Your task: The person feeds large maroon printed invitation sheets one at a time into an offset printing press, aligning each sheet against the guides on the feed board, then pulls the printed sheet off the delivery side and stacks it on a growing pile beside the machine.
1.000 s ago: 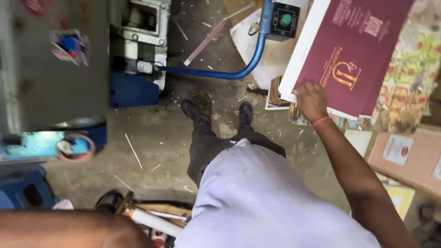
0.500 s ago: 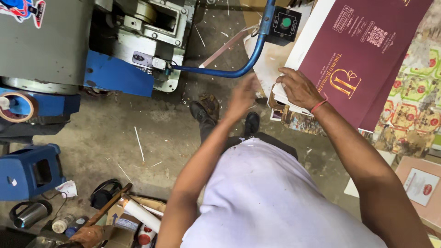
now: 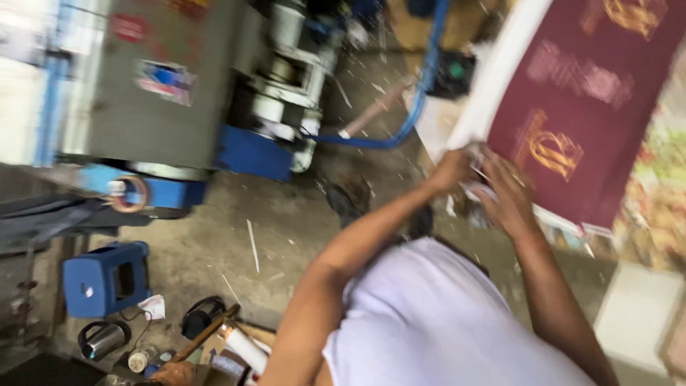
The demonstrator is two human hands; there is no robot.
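Gritty workshop floor (image 3: 214, 236); both hands, left (image 3: 451, 170) and right (image 3: 506, 194), curled on maroon board stack (image 3: 572, 107) corner, grip blurred

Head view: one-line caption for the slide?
Both hands, left hand and right hand, meet at the lower edge of a maroon printed sheet, beside a grey-and-blue machine.

– How is my feed looking?
– Soft daylight, even and dim, with no hard shadows. I see heavy motion blur everywhere: the maroon sheets (image 3: 579, 121) smear at the top right, and the machine (image 3: 164, 93) streaks. At the far left edge it washes out pale.
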